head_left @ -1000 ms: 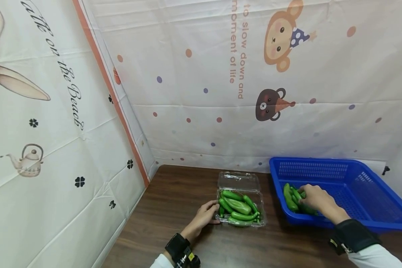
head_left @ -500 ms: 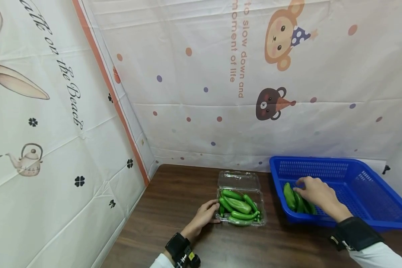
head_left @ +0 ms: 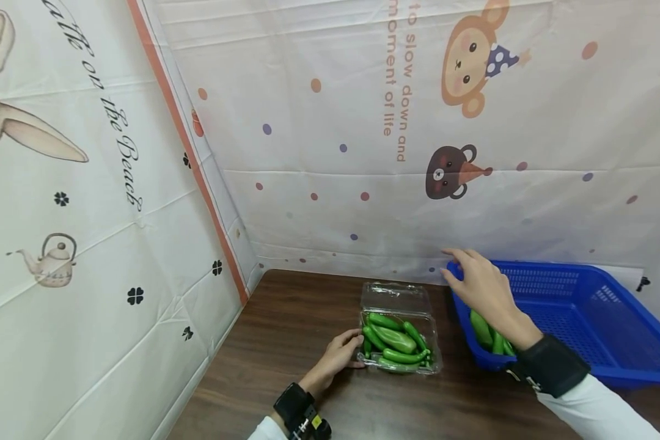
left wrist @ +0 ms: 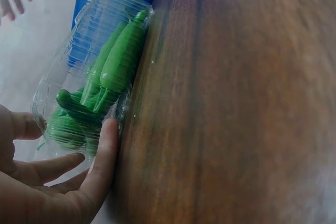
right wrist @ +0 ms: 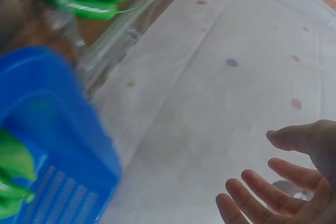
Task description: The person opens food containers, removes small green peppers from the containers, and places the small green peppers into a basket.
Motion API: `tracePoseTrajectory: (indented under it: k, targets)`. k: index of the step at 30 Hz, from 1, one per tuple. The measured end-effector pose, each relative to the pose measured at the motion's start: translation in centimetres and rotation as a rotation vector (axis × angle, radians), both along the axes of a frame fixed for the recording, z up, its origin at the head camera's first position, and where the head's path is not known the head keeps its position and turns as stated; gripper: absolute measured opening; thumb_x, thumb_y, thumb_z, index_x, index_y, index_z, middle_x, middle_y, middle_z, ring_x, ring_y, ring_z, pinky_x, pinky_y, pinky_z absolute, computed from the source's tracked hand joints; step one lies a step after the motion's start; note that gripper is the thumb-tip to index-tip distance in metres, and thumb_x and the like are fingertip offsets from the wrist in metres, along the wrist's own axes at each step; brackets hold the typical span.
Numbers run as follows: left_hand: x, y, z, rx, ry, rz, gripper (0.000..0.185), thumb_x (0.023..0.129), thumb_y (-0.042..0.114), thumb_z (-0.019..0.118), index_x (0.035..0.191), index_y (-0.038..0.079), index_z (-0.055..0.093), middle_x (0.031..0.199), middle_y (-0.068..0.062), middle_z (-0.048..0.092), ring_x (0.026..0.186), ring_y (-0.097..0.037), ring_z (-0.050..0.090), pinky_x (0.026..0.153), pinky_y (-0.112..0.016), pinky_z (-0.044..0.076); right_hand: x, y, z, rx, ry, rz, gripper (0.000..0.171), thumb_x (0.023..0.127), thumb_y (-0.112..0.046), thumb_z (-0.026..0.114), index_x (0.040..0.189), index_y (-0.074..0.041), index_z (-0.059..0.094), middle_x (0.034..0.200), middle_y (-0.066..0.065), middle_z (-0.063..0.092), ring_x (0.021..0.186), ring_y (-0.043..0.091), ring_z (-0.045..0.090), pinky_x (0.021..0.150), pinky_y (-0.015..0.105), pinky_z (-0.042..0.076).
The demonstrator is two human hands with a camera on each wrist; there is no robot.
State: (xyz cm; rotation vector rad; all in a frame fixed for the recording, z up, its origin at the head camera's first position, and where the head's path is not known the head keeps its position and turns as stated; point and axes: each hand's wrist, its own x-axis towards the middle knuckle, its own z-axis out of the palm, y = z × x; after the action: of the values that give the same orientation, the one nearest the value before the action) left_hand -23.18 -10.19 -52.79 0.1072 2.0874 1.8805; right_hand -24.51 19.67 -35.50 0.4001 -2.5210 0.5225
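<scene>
A person's left hand (head_left: 338, 354) rests against the left side of a clear plastic container (head_left: 436, 342) on the brown tabletop (head_left: 286, 318). Its fingers are spread and fairly straight; in the left wrist view one lies low along the wall, close to the wood, while another touches higher up near the rim. The container's lid (head_left: 396, 297) is folded back at the far side, and green peppers (head_left: 393, 339) lie within, a broad pale one among slimmer, darker ones.

The right hand (head_left: 481, 284) is raised in the air near the left end of a blue basket (head_left: 572, 318), apart from it. The right wrist view shows its fingers spread, with thumb and fingertips well separated and nothing between them.

The basket, with slotted sides, stands to the right of the container, just beside it. More green peppers (head_left: 481, 327) lie together in its near left corner, partly hidden by the right forearm in the head view.

Both wrists wear black straps (head_left: 555, 365), and white sleeves (head_left: 599, 406) cover the arms. Behind the tabletop hangs a pale cloth (head_left: 308, 153) printed with coloured dots, lettering and two animal heads
</scene>
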Motion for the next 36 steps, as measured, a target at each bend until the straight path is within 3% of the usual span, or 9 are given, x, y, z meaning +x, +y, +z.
tracePoseTrajectory:
  k: [5,11,16,23,29,32,36]
  targets:
    - [0.0,0.0,-0.1,0.004,-0.002,0.002,0.053,0.107,0.032,0.053,0.151,0.003,0.047,0.148,-0.026,0.049,0.134,-0.038,0.053,0.082,-0.036,0.066,-0.4,-1.6,0.4,-0.01,-0.022,0.017,0.038,0.094,-0.017,0.074,0.13,-0.006,0.067,0.11,0.024,0.069,0.073,0.029,0.065,0.042,0.027,0.039]
    - [-0.1,0.0,-0.1,0.009,0.0,0.003,0.053,0.107,0.031,0.054,0.15,0.002,0.048,0.147,-0.025,0.051,0.132,-0.037,0.055,0.082,-0.036,0.066,-0.6,-2.5,-0.8,-0.017,-0.094,0.063,0.041,0.095,-0.016,0.072,0.133,-0.005,0.065,0.11,0.023,0.069,0.086,0.033,0.07,0.045,0.028,0.047]
    - [0.0,0.0,-0.2,0.015,0.0,0.004,0.053,0.106,0.031,0.054,0.15,0.002,0.048,0.145,-0.025,0.053,0.131,-0.036,0.055,0.081,-0.036,0.067,-0.3,-3.3,-2.5,-0.005,-0.139,0.079,0.041,0.094,-0.018,0.074,0.132,-0.006,0.066,0.112,0.022,0.069,0.083,0.029,0.07,0.041,0.024,0.041]
    - [0.0,-0.1,-0.1,0.018,-0.005,0.006,0.053,0.106,0.032,0.054,0.15,0.002,0.048,0.146,-0.025,0.052,0.131,-0.036,0.055,0.081,-0.036,0.066,0.1,-4.5,-5.3,0.01,-0.198,0.1,0.036,0.091,-0.015,0.077,0.125,-0.006,0.071,0.103,0.016,0.069,0.067,0.014,0.06,0.044,0.022,0.038]
    - [0.1,-0.1,-0.4,0.034,-0.007,0.006,0.052,0.107,0.031,0.054,0.149,0.001,0.049,0.146,-0.025,0.051,0.132,-0.037,0.054,0.082,-0.036,0.067,0.7,-5.5,-8.3,0.019,-0.302,0.089,0.036,0.09,-0.014,0.077,0.124,-0.005,0.071,0.106,0.019,0.068,0.058,0.01,0.051,0.041,0.021,0.033]
    - [0.0,-0.2,-0.4,0.032,-0.004,0.009,0.052,0.106,0.031,0.054,0.149,0.002,0.05,0.146,-0.024,0.052,0.131,-0.036,0.055,0.081,-0.036,0.067,0.9,-5.8,-9.9,0.026,-0.346,0.068,0.035,0.089,-0.014,0.078,0.123,-0.005,0.072,0.107,0.017,0.069,0.063,0.014,0.057,0.043,0.023,0.037]
    - [-0.1,-0.2,-0.4,0.022,-0.001,0.011,0.051,0.106,0.032,0.054,0.148,0.003,0.05,0.146,-0.023,0.052,0.13,-0.035,0.056,0.081,-0.036,0.067,0.9,-6.2,-11.4,0.044,-0.366,0.04,0.035,0.087,-0.014,0.08,0.12,-0.004,0.073,0.107,0.016,0.069,0.077,0.025,0.068,0.051,0.032,0.053]
